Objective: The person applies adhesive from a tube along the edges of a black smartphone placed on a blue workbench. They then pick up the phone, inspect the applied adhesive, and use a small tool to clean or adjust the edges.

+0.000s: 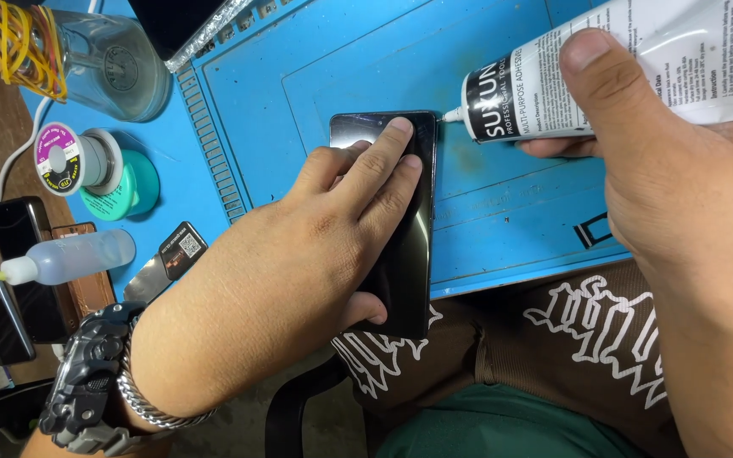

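The left hand (332, 246) lies flat with spread fingers on a black smartphone (400, 229), pinning it at the near edge of the blue repair mat (502, 195), where its lower end overhangs. The right hand (663, 170) grips a white adhesive tube (570, 76), its fine nozzle touching the phone's upper right corner. No glue bead shows along the edge, so gluing seems barely begun.
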